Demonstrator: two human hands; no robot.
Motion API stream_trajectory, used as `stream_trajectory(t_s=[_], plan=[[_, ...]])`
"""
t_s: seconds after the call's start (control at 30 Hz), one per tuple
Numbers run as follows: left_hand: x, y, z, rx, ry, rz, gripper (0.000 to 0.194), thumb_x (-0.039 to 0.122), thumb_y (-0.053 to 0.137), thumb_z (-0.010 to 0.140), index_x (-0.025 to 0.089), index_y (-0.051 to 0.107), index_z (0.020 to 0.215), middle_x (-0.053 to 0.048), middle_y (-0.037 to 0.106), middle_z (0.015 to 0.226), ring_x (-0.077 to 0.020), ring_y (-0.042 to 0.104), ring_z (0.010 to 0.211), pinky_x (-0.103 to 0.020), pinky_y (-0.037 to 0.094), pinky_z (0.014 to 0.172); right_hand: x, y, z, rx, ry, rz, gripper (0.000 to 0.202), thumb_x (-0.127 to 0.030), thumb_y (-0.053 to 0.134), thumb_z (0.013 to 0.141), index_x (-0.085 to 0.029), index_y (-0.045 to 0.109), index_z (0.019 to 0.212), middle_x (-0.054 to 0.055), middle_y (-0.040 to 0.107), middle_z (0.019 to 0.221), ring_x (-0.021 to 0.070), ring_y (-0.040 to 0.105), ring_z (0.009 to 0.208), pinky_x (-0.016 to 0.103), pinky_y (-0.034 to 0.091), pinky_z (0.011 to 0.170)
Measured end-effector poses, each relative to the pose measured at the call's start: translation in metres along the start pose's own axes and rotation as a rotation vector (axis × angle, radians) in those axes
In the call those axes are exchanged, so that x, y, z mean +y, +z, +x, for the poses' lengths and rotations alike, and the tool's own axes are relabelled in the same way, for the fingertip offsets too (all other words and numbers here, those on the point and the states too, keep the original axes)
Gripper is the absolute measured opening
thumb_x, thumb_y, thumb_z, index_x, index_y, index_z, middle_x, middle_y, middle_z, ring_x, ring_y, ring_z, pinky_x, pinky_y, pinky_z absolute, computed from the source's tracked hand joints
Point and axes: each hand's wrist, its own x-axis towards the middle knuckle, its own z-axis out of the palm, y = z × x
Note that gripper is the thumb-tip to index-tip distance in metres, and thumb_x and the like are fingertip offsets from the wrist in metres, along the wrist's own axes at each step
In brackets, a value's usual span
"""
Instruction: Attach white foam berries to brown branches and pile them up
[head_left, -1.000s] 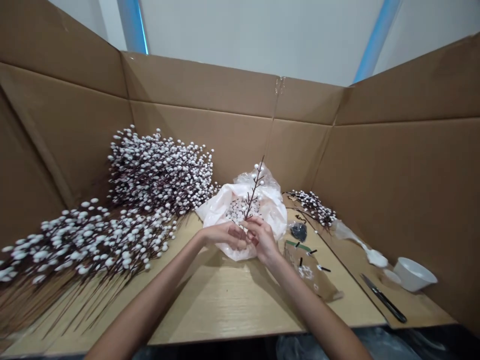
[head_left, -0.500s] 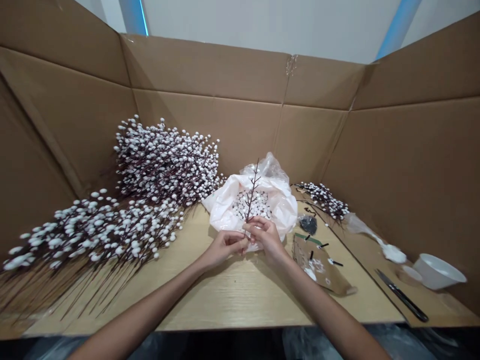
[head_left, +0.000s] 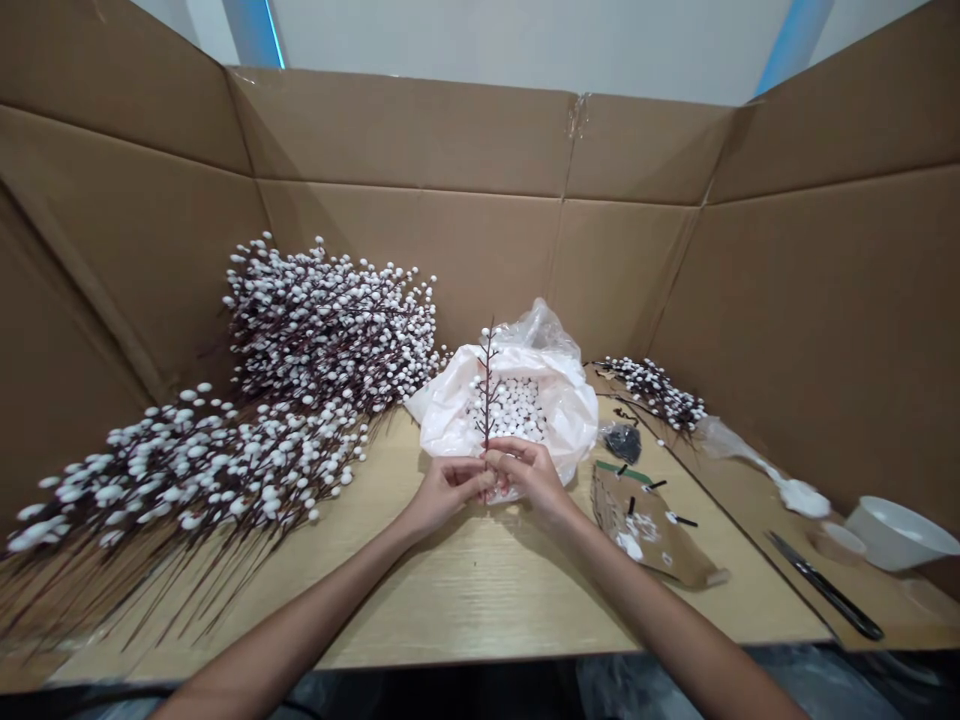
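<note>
Both hands meet at the lower end of a dark brown artificial twig [head_left: 488, 390], which stands upright with short bare side shoots. My left hand [head_left: 451, 488] pinches its stem from the left. From the right, my right hand [head_left: 525, 468] has its fingers closed on the same stem, just above the left fingertips. Right behind the twig lies an open white plastic bag [head_left: 566, 425] holding many loose white berries [head_left: 519, 405]. Some white dots show along the twig's left side; I cannot tell whether all of them are fixed to it.
Finished white-berry stems [head_left: 330, 330] are piled at the left. On the right lie a small berry bunch [head_left: 656, 390], a dark packet [head_left: 622, 442], a cardboard piece [head_left: 660, 540] with black-handled bits, a knife [head_left: 825, 585] and a white bowl [head_left: 900, 535]. Cardboard walls [head_left: 420, 240] surround the table.
The twig has turned from leaning right to nearly upright and shifted slightly left. Both hands keep hold of its lower end. The view has shifted a little.
</note>
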Motion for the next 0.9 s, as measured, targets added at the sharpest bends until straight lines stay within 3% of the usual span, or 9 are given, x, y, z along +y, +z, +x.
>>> stream_trajectory(t_s=[0.9], plan=[[0.01,0.004,-0.001,-0.041,0.032,0.038,0.035,0.046,0.073,0.067,0.011,0.073,0.067,-0.004,0.067,0.063,-0.0123,0.054,0.057,-0.022,0.039,0.055,0.006,-0.005,0.004,-0.073,0.038,-0.012,0.023,-0.03,0.072,0.056,-0.013,0.069,0.071,-0.002,0.059,0.053,0.005,0.044,0.039,0.018,0.035,0.039]])
